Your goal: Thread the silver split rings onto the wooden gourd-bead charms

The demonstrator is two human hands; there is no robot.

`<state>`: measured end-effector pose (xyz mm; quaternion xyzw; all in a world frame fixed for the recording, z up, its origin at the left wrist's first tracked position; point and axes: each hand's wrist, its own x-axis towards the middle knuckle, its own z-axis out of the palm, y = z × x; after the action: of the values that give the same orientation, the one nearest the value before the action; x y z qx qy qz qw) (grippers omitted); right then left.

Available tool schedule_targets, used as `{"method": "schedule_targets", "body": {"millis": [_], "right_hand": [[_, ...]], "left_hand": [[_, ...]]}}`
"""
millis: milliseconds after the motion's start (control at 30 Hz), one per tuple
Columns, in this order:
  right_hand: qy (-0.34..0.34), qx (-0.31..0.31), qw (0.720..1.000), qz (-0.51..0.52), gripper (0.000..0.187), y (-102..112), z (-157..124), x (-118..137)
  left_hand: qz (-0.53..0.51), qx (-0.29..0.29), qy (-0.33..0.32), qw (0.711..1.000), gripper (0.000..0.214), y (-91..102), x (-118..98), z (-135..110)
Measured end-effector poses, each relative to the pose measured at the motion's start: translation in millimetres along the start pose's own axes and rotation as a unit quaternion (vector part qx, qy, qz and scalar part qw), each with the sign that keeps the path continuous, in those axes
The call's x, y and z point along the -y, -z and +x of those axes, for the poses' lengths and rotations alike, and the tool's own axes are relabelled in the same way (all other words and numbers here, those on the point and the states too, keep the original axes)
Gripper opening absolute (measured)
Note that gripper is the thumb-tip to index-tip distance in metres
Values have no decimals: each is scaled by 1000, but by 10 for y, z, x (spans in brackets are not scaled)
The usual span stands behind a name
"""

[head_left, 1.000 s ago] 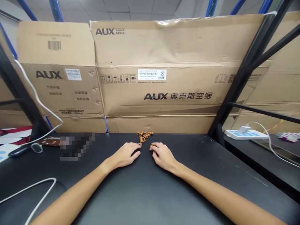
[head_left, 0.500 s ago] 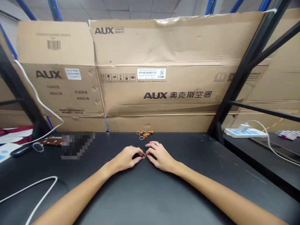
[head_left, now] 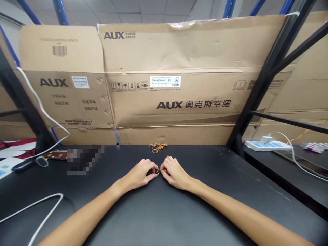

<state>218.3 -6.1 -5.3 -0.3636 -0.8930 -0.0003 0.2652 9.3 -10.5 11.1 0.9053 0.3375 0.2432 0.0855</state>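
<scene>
Left hand (head_left: 139, 174) and right hand (head_left: 176, 174) sit close together on the bench, both curled and mostly closed, fingertips meeting on a small brown bead charm (head_left: 161, 170) with a thin metal ring at its left end. Both seem to pinch it from either side, but fingers cover much of it, so the exact grip is unclear. A second small bead (head_left: 167, 156) sits just past the right hand's fingers, apparently part of the same piece, though that is hard to tell. Just beyond the hands lies a tangled cluster of orange-brown beads and rings (head_left: 159, 147), near the far edge of the black bench (head_left: 205, 205).

Risk: the charm is tiny and mostly hidden, so it could slip from the fingertips or the ring could catch. A dropped piece could roll toward the far edge, where the bench meets the AUX cardboard carton (head_left: 169, 102). Pulling too hard could also snag the cluster if the pieces are linked.

Plenty of open black surface lies in front of and to both sides of the hands. A pixelated patch (head_left: 84, 160) hides whatever is at far left. A white power strip (head_left: 268, 145) sits off to the right on a separate, lower surface.
</scene>
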Motion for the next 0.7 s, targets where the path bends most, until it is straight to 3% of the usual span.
{"method": "schedule_targets", "body": {"millis": [333, 700], "right_hand": [[6, -28, 990, 135, 10, -10, -16, 11], [1, -24, 979, 202, 6, -38, -27, 17]], "left_hand": [[2, 24, -1, 1000, 12, -14, -97, -6], [-40, -6, 9, 999, 20, -43, -90, -20]]}}
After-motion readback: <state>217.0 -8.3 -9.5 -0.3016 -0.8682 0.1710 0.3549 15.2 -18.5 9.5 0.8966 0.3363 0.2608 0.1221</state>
